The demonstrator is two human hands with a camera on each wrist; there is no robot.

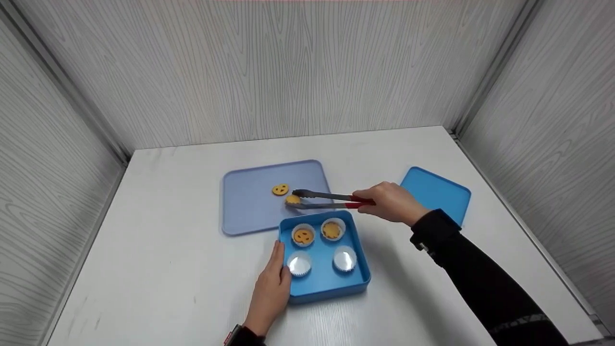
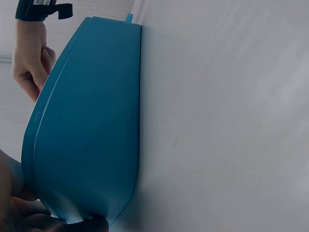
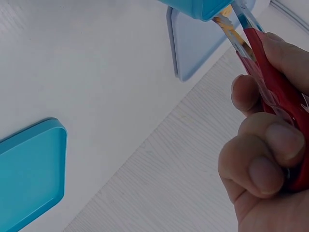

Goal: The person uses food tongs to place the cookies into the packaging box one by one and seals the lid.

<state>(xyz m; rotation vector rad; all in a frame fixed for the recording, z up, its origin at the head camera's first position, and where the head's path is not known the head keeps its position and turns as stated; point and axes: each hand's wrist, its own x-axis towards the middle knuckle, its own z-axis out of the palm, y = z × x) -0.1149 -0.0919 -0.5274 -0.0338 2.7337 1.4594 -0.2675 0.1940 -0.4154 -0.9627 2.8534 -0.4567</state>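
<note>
My right hand [image 1: 391, 202] grips red-handled tongs [image 1: 331, 195], with fingers curled round the handles in the right wrist view. The tong tips are parted on either side of a yellow cookie [image 1: 292, 199] at the lavender tray's [image 1: 245, 211] near right part. Another cookie with dark spots [image 1: 280, 189] lies just behind it. My left hand [image 1: 271, 288] rests along the left wall of a blue box [image 1: 322, 288], fingers straight against its outside. White paper cups stand in the box: one holds a spotted cookie [image 1: 303, 236], another a yellow cookie [image 1: 331, 230], and two show only white inside.
A flat blue lid or tray [image 1: 437, 192] lies on the right of the white table [image 1: 168, 269], partly behind my right forearm. Grey wood-grain panels [image 1: 288, 72] wall the table at the back and both sides. The box's back edge overlaps the lavender tray's front edge in the head view.
</note>
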